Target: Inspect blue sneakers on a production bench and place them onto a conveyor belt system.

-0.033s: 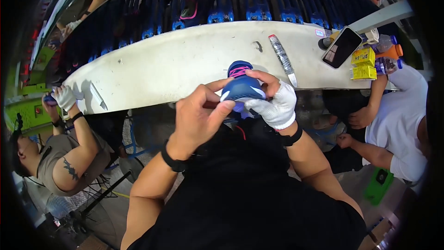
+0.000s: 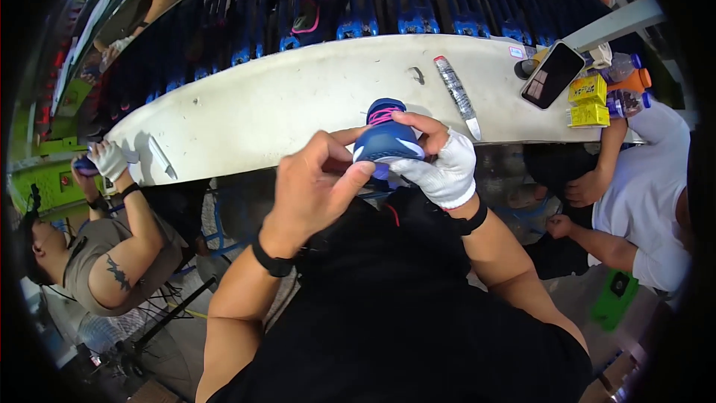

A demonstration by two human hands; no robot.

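Observation:
A dark blue sneaker (image 2: pixel 389 139) with pink laces and white patches by its sole is held over the near edge of the table, toe toward me. My left hand (image 2: pixel 315 183), bare, grips its left side between thumb and fingers. On the other side my right hand (image 2: pixel 445 169), in a white glove with bare fingertips, pinches the sneaker with a finger near the laces and the thumb under the toe. Both hands hide part of the shoe's sides. Beyond it to the right, a knife (image 2: pixel 458 97) with a wrapped handle lies on the table.
The white table (image 2: pixel 298 89) borders a blue roller conveyor (image 2: pixel 358 26) carrying a dark shoe (image 2: pixel 306 16). A phone (image 2: pixel 553 75), yellow boxes (image 2: pixel 589 114) and bottles stand at right. A white tool (image 2: pixel 162 157) lies left. Co-workers sit on both sides.
The sneaker and both my hands have shifted very slightly left. My grip looks the same. The left co-worker's hands have moved a little.

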